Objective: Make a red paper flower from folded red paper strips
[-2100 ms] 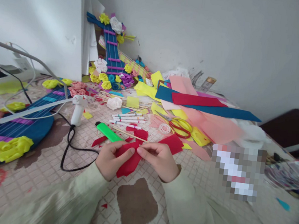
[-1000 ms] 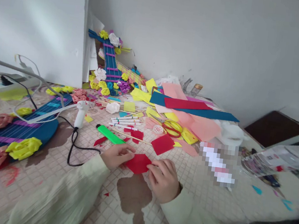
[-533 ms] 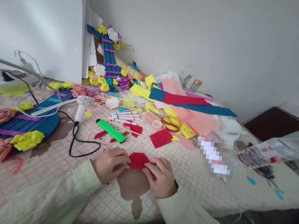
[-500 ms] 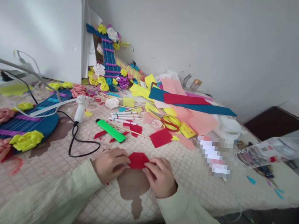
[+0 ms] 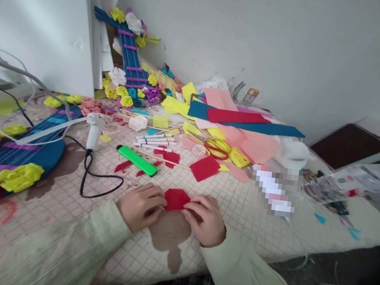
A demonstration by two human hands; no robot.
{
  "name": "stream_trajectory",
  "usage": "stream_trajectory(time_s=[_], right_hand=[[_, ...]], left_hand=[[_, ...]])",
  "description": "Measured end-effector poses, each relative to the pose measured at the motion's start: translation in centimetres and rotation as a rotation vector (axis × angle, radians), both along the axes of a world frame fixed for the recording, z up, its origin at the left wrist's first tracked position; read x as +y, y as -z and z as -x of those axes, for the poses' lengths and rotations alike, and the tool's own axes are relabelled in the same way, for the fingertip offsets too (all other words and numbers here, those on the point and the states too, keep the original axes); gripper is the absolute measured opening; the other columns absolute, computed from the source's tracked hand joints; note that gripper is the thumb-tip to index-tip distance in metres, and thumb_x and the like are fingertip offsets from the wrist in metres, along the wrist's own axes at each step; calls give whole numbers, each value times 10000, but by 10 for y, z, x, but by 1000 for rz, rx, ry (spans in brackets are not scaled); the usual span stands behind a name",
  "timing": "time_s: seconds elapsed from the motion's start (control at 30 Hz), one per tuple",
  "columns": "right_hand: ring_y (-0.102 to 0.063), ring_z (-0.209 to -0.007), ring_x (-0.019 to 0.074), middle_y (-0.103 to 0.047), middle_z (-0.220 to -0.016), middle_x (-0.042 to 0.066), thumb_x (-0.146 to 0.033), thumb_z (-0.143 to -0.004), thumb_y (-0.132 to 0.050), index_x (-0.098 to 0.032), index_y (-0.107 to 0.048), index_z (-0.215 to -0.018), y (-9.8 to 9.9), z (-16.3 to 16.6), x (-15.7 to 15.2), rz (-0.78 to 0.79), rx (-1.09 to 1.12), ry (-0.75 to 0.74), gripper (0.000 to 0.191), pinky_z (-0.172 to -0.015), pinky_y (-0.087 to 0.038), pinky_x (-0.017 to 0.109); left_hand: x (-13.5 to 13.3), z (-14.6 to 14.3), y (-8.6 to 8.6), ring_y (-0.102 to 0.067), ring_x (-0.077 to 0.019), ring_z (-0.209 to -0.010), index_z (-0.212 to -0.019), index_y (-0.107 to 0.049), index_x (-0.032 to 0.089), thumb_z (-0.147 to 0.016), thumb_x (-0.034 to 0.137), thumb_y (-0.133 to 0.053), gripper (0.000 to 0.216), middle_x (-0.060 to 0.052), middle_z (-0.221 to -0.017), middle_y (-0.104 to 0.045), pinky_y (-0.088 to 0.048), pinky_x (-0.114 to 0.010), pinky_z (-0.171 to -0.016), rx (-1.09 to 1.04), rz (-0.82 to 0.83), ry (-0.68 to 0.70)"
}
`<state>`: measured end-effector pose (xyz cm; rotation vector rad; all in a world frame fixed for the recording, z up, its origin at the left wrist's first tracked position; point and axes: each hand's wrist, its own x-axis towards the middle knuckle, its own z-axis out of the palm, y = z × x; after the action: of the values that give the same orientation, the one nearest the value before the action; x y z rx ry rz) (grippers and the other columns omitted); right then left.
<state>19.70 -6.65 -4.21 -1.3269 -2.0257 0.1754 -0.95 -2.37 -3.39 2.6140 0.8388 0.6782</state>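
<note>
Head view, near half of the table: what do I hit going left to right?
Blue guitar-shaped piece → left hand → red paper piece pinched between both hands → right hand → pixelated white item → clear bottle on its side.

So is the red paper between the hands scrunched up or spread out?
Spread out: the red paper shows a broad, many-sided face between the left hand and right hand. I can't tell if it's doubled.
</note>
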Motion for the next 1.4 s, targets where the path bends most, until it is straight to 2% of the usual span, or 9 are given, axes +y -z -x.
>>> stream_trajectory(time_s=[0.3, 0.47, 0.77, 1.03, 1.4], right_hand=[[-486, -709, 176, -555, -681, 37, -212, -749, -522, -182, -615, -692, -4, 3, 2, 131, 27, 48, 113, -681, -357, 329], [-485, -707, 176, -548, -675, 32, -213, -726, -533, -176, -602, -676, -6, 5, 2, 198, 30, 100, 92, -688, -343, 324], [-484, -672, 166, -551, -615, 11, -199, -694, -560, -174, -568, -623, -9, 7, 7, 299, -10, 142, 76, -675, -330, 306], [-489, -667, 159, -562, -634, 23, -212, -741, -507, -173, -584, -649, -10, 3, 11, 300, 9, 77, 126, -648, -340, 287], [-487, -604, 145, -535, -542, 4, -205, -669, -561, -173, -551, -540, -8, 9, 14, 270, -7, 176, 133, -614, -351, 270]], left_hand=[[-4, -7, -7, -494, -178, -776, -774, -582, 189, -746, 244, -497, 105, -36, -824, -571, -424, -316, -698, 64, 105, -122], [-2, -9, -5, -498, -156, -772, -762, -592, 187, -774, 218, -466, 131, -33, -816, -559, -418, -293, -703, -2, 168, -149], [0, -13, -11, -511, -145, -732, -682, -595, 177, -724, 219, -528, 89, -18, -741, -560, -413, -278, -678, -28, 281, -212], [0, -15, -11, -508, -142, -700, -672, -596, 160, -739, 218, -502, 130, -26, -710, -543, -411, -269, -647, -19, 290, -257], [0, -17, -10, -498, -144, -691, -644, -573, 167, -729, 223, -504, 123, -15, -683, -531, -407, -270, -634, 11, 262, -287]])
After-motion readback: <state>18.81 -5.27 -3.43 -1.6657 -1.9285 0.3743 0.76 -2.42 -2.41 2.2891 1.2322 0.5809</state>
